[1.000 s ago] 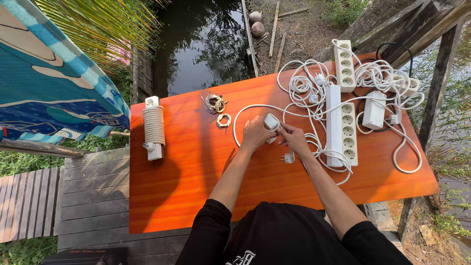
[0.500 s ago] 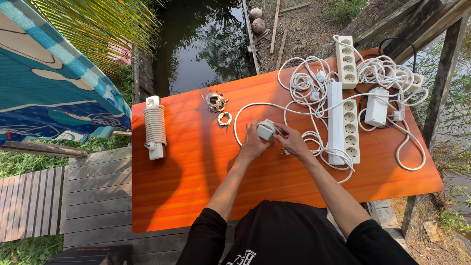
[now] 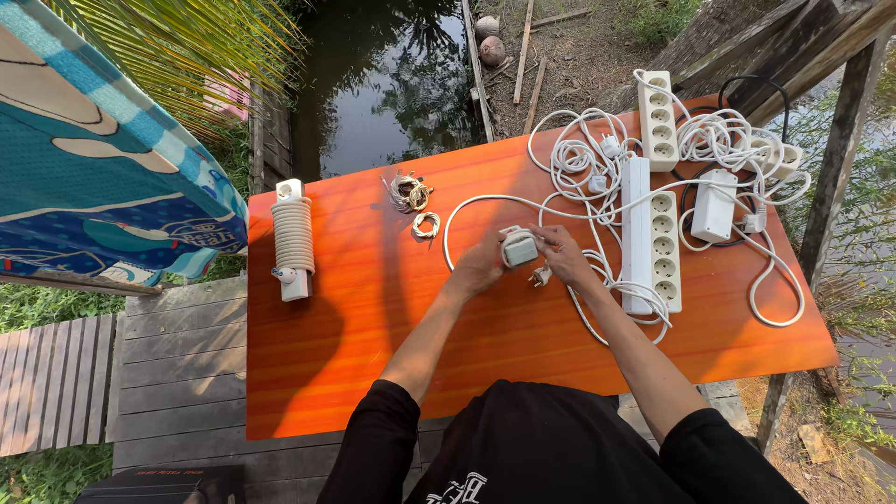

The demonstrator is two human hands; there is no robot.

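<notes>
Outdoor garden spot, orange table (image 3: 373, 355) on wooden decking (image 3: 177, 355), pond (image 3: 383, 84), palm fronds (image 3: 177, 47), grass (image 3: 47, 149)

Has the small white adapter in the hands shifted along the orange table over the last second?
Yes, slightly. The white adapter now sits a little farther left of the long white power strip, held by both the left hand and right hand.

At the centre of the frame we see a small adapter (image 3: 520, 249) held between the left hand (image 3: 481, 266) and right hand (image 3: 564, 254) above the table (image 3: 373, 317). A power strip (image 3: 651, 233) lies just right of it, tangled cables (image 3: 597, 154) at upper right, and a wound cord bundle (image 3: 293, 238) at far left.
</notes>
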